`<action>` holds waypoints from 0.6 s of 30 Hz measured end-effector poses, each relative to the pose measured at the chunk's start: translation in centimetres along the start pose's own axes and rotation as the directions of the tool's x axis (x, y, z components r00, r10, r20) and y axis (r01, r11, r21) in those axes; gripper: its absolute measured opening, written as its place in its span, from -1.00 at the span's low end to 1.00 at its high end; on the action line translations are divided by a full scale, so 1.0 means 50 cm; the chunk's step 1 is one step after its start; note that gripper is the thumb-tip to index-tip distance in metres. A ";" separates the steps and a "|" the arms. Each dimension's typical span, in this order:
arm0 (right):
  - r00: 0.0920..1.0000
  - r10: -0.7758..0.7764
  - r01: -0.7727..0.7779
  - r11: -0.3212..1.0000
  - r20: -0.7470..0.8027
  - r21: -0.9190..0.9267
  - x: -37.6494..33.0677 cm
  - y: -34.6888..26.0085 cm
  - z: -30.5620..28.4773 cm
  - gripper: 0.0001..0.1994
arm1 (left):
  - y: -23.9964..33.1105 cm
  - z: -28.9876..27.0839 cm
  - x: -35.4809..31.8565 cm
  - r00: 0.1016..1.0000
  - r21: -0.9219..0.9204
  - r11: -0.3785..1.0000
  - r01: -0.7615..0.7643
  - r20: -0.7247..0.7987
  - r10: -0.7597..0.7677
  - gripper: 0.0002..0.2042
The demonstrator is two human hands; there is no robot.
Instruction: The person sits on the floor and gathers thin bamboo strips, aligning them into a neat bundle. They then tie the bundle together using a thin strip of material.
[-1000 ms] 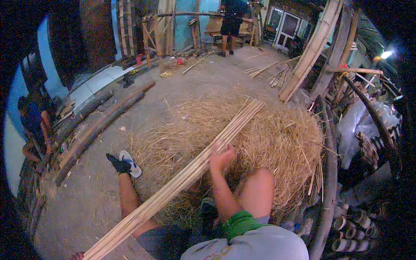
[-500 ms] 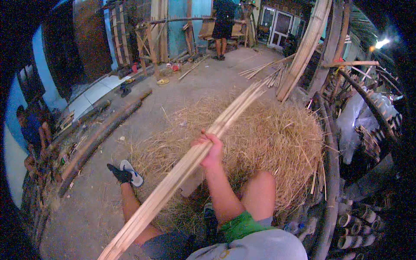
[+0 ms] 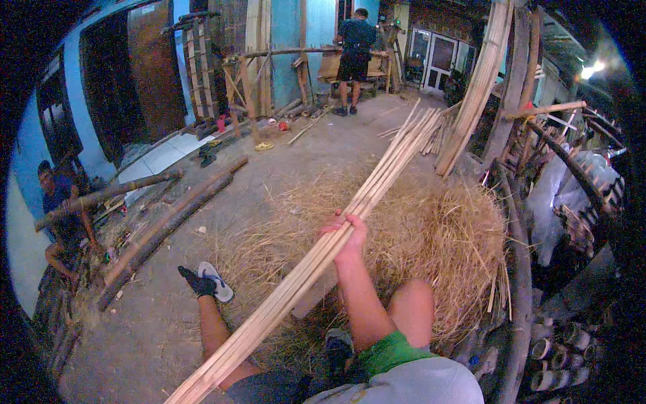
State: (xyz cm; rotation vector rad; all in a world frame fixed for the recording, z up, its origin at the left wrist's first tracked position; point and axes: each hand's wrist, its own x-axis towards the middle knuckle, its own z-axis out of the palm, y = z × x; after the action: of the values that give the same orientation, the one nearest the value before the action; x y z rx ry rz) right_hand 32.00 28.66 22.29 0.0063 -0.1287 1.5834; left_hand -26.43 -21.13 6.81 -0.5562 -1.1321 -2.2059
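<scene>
A bundle of long, pale bamboo strips [image 3: 296, 276] runs slantwise from the lower left edge up toward the far right. My right hand [image 3: 350, 239] is closed around it near the middle, fingers wrapped about the strips. The far ends of the strips fan slightly apart. The near end leaves the picture at the bottom. My left hand is not in view. Below the bundle, a wide heap of dry straw-like shavings [image 3: 431, 236] lies on the ground around my legs. A flat pale piece [image 3: 315, 299] shows partly under the bundle.
Tall bamboo slats [image 3: 474, 94] lean at the far right, with loose strips by their foot. Two logs [image 3: 168, 229] lie on the left. One person [image 3: 355, 50] stands at the back; another [image 3: 64, 209] sits at the left. A curved wooden pole [image 3: 517, 269] borders the right.
The bundle and my right hand have shifted slightly right and down in the picture, the grip unchanged. The view has tilted up, showing more of the standing person.
</scene>
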 end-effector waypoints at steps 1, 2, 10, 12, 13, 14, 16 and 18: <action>0.998 -0.069 0.069 0.997 -0.005 0.018 0.004 -0.007 0.002 -0.74 | 0.008 0.006 -0.006 1.000 0.020 1.000 0.000 0.019 -0.001 -0.49; 0.979 0.007 -0.038 0.989 0.204 0.145 0.004 -0.010 0.003 -0.75 | 0.013 0.015 -0.011 0.999 0.040 0.999 -0.005 0.035 0.003 -0.48; 1.000 0.007 -0.007 0.999 0.008 -0.041 -0.019 -0.013 -0.011 -0.71 | -0.005 -0.020 0.004 0.982 0.144 0.989 -0.027 0.191 -0.002 -0.41; 0.997 0.033 -0.035 0.999 -0.067 -0.023 -0.022 -0.011 -0.008 -0.70 | -0.040 -0.049 0.009 0.975 0.151 0.988 -0.027 0.223 -0.008 -0.41; 0.984 0.041 -0.040 0.999 -0.175 0.008 -0.019 -0.007 -0.004 -0.69 | -0.058 -0.065 0.011 0.968 0.162 0.986 -0.024 0.250 -0.018 -0.41; 0.999 -0.049 0.050 0.998 0.020 -0.030 -0.022 -0.012 0.000 -0.68 | -0.073 -0.081 0.013 0.953 0.209 0.977 -0.033 0.302 -0.033 -0.42; 0.999 -0.006 0.010 0.996 0.038 -0.091 -0.014 -0.009 0.014 -0.69 | -0.102 -0.103 0.020 0.855 0.395 0.914 -0.093 0.502 -0.129 -0.42; 1.000 -0.014 0.017 0.996 0.028 -0.093 -0.008 -0.011 0.030 -0.70 | -0.128 -0.103 0.038 0.932 0.119 0.992 -0.029 0.363 -0.016 -0.46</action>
State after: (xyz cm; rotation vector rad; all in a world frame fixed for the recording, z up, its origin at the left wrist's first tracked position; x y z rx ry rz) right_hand 32.44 28.15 23.79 -0.0443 -0.2234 1.5610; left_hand -32.60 -23.00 1.38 -0.9418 -1.4395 -2.0596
